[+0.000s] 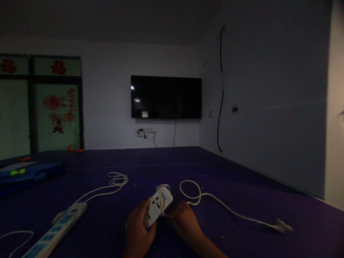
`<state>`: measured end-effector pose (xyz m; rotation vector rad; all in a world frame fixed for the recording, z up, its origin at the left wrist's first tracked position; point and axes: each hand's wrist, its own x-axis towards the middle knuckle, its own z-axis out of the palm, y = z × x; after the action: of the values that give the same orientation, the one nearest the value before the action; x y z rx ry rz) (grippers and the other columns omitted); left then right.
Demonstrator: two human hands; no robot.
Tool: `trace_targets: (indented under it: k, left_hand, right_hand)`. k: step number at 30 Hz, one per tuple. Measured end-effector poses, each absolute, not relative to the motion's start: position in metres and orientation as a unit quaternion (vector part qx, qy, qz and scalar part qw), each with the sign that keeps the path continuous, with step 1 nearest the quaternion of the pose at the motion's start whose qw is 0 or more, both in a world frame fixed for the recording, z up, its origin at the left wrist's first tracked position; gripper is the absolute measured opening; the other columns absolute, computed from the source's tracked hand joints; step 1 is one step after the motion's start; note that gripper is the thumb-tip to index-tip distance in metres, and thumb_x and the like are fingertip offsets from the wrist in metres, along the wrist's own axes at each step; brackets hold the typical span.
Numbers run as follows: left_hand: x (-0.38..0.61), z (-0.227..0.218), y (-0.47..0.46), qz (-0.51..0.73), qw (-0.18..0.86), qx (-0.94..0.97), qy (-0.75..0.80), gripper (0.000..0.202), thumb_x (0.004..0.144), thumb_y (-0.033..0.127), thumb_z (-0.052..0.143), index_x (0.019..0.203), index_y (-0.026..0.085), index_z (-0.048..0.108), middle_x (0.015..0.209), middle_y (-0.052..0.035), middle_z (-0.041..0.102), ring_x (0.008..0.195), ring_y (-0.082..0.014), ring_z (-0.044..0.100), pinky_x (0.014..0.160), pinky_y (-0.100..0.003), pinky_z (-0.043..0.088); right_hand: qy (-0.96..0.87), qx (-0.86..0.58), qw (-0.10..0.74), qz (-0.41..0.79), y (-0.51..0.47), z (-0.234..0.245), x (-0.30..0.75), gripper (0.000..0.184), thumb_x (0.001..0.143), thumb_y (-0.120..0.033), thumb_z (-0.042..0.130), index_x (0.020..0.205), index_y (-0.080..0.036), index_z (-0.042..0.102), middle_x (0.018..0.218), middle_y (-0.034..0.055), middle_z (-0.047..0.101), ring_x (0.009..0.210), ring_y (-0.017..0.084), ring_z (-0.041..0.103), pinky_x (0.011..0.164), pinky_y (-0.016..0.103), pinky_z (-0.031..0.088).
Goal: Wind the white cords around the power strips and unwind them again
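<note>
My left hand (138,229) is closed round a small white power strip (157,206), held tilted with its sockets facing up. My right hand (184,220) sits just right of it, fingers pinched on the white cord (215,200) where it wraps over the strip. That cord loops on the dark purple floor and runs right to its plug (282,226).
A longer white-and-blue power strip (57,229) lies on the floor at the lower left, its cord (113,182) coiled behind it. A blue mat with small items (27,172) lies at far left. A wall television (166,96) hangs ahead; the white wall closes in at right.
</note>
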<state>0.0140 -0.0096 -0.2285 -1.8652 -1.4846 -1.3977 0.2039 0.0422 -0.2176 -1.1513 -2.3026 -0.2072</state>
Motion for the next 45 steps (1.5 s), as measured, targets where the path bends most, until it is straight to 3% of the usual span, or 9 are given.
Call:
trace_targets:
  k: [5, 10, 16, 22, 27, 31, 37, 45]
  left_hand:
    - [0.018, -0.231, -0.013, -0.468, 0.217, -0.714, -0.473, 0.062, 0.063, 0.016, 0.056, 0.124, 0.019, 0.047, 0.110, -0.0097, 0.065, 0.098, -0.0250, 0.062, 0.082, -0.038, 0.052]
    - [0.021, -0.231, -0.020, -0.417, 0.234, -0.773, -0.417, 0.071, 0.057, 0.011, 0.054, 0.127, 0.021, 0.045, 0.112, -0.0085, 0.064, 0.101, -0.0241, 0.060, 0.085, -0.037, 0.051]
    - [0.019, -0.232, -0.017, -0.390, 0.225, -0.789, -0.418, 0.072, 0.057, 0.011, 0.053, 0.128, 0.023, 0.046, 0.114, -0.0078, 0.064, 0.101, -0.0243, 0.059, 0.085, -0.037, 0.050]
    - [0.019, -0.232, -0.015, -0.393, 0.192, -0.751, -0.495, 0.068, 0.057, 0.010, 0.053, 0.124, 0.022, 0.051, 0.113, -0.0087, 0.063, 0.101, -0.0256, 0.059, 0.086, -0.039, 0.048]
    - [0.017, -0.228, -0.014, -0.431, 0.170, -0.680, -0.568, 0.060, 0.063, 0.012, 0.052, 0.123, 0.020, 0.052, 0.112, -0.0097, 0.064, 0.101, -0.0261, 0.059, 0.087, -0.042, 0.047]
    - [0.012, -0.226, -0.011, -0.475, 0.155, -0.638, -0.586, 0.052, 0.069, 0.018, 0.053, 0.121, 0.018, 0.052, 0.111, -0.0103, 0.064, 0.101, -0.0261, 0.060, 0.087, -0.042, 0.048]
    - [0.009, -0.221, -0.011, -0.525, 0.159, -0.615, -0.566, 0.050, 0.074, 0.030, 0.055, 0.121, 0.015, 0.049, 0.112, -0.0128, 0.063, 0.100, -0.0269, 0.060, 0.084, -0.041, 0.050]
    - [0.013, -0.229, -0.013, -0.499, 0.217, -0.668, -0.508, 0.053, 0.070, 0.021, 0.056, 0.123, 0.019, 0.047, 0.110, -0.0107, 0.064, 0.099, -0.0261, 0.061, 0.084, -0.040, 0.049]
  right_hand:
    - [-0.802, -0.527, 0.277, -0.048, 0.045, -0.213, 0.211, 0.021, 0.070, -0.009, 0.052, 0.074, -0.018, 0.070, 0.079, 0.0087, 0.071, 0.080, 0.022, 0.064, 0.073, 0.027, 0.042]
    - [-0.759, -0.529, 0.379, 0.015, 0.051, -0.218, 0.225, 0.024, 0.073, -0.011, 0.049, 0.077, -0.020, 0.071, 0.080, 0.0080, 0.072, 0.073, 0.020, 0.066, 0.067, 0.025, 0.046]
    - [-0.700, -0.491, 0.519, 0.005, 0.072, -0.243, 0.234, 0.031, 0.080, -0.019, 0.041, 0.098, -0.019, 0.067, 0.098, 0.0075, 0.070, 0.091, 0.022, 0.064, 0.082, 0.034, 0.049]
    - [-0.699, -0.457, 0.548, -0.045, 0.071, -0.241, 0.235, 0.039, 0.079, -0.014, 0.038, 0.110, -0.019, 0.060, 0.111, 0.0075, 0.064, 0.104, 0.021, 0.058, 0.090, 0.036, 0.045]
    - [-0.689, -0.448, 0.570, -0.017, 0.060, -0.229, 0.230, 0.036, 0.081, -0.013, 0.037, 0.107, -0.019, 0.061, 0.106, 0.0080, 0.065, 0.101, 0.021, 0.060, 0.088, 0.035, 0.046]
    - [-0.697, -0.461, 0.549, 0.009, 0.058, -0.224, 0.225, 0.030, 0.085, -0.020, 0.038, 0.099, -0.019, 0.065, 0.098, 0.0091, 0.068, 0.094, 0.022, 0.063, 0.084, 0.035, 0.048]
    - [-0.722, -0.498, 0.477, 0.050, 0.058, -0.222, 0.223, 0.032, 0.083, -0.017, 0.039, 0.096, -0.020, 0.068, 0.095, 0.0067, 0.070, 0.089, 0.019, 0.065, 0.080, 0.029, 0.048]
    - [-0.778, -0.441, 0.437, 0.096, 0.050, -0.218, 0.217, 0.040, 0.074, -0.011, 0.045, 0.108, -0.019, 0.064, 0.105, 0.0094, 0.068, 0.098, 0.021, 0.062, 0.086, 0.030, 0.045]
